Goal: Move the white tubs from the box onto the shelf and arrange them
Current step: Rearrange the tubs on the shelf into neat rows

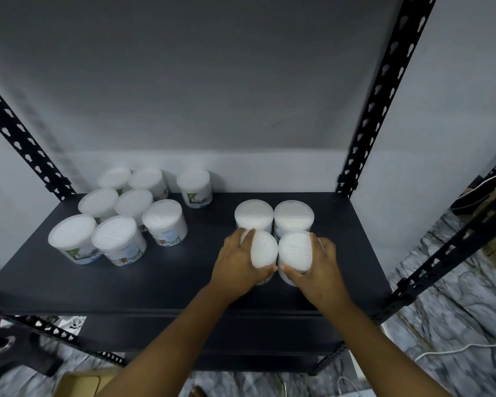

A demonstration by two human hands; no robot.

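- Head view: two round white translucent plastic tubs in hand, left tub (pixel 264 249) and right tub (pixel 295 251), side by side and touching or nearly so, over the right half of the dark matte metal shelf board (pixel 161 270), nearer its front edge.
- Left hand (pixel 236 263) is wrapped round the left tub's side wall, thumb across the near face. Right hand (pixel 321 266) does the same on the right tub. Both tubs gripped, fingers curled.
- Both look tilted toward the camera, lids facing up and forward. Can't tell whether the bases touch the board.
- Two more white lidded tubs (pixel 274 216) stand upright just behind them, making a 2x2 block.
- Handling, my guess: light, stiff thin-wall plastic with smooth, slightly slick sides. One hand each is fine. Hold mid-wall, not the lid, which may pop off.
- Look: cylindrical, flat frosted lids, pale speckled contents showing through.
- Cluster of nine matching labelled tubs (pixel 132 216) near the shelf's back-left corner, labels green and blue.
- Brown cardboard box corner (pixel 80 382) below the shelf's front edge.
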